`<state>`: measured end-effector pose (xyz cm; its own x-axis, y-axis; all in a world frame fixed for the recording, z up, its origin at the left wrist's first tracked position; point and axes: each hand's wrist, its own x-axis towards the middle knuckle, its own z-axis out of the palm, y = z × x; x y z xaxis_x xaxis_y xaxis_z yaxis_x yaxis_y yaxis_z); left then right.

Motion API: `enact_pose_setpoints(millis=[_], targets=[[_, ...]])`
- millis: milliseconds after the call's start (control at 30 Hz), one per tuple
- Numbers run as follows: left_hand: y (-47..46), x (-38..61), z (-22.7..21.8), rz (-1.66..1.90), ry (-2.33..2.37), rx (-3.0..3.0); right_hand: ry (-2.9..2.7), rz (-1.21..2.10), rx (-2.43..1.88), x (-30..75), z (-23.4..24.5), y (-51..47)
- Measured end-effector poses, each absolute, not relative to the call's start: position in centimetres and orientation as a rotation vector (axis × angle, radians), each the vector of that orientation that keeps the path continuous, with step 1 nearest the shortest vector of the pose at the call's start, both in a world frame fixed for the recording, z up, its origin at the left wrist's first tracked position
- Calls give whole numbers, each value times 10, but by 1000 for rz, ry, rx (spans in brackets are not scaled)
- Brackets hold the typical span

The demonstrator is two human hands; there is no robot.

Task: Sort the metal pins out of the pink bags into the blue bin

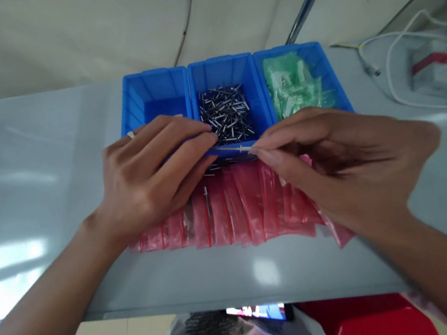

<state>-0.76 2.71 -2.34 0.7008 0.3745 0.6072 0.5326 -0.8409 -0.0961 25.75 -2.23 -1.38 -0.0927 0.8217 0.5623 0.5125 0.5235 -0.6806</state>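
Note:
A thin silver blind rivet [241, 148] lies level in the air, just in front of the middle blue bin. My right hand [341, 157] pinches its right end between thumb and forefinger. On the other side, my left hand [150, 171] has its fingertips closed around the tip of the rivet's thin stem. Many loose rivets [226, 112] fill the floor of the middle bin [221, 69]. Below my hands lies a row of pink zip bags [233, 210], with one single rivet [207, 200] resting on top. A few more rivets show under my left fingers.
A blue bin [154, 77] stands at left, its front hidden by my left hand. The right bin [327, 66] holds green plastic bags [295, 84]. A white cable [389, 68] and a red-and-white box [443, 67] lie at the right. A lit phone [261, 312] rests below the table edge.

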Motion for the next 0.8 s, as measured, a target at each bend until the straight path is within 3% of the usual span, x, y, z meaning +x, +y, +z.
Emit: enact_pose_setpoints(millis=[600,700,800], targets=[[28,-4,-23,-1024,-786,-2598,-1372,775,-929,257,-18,-2],[32,-7,-25,-938,-831,-2609,-1446,645,-907,272,-8,1],[36,-9,-28,-865,-815,-2650,-1669,401,-1172,301,4,-16]])
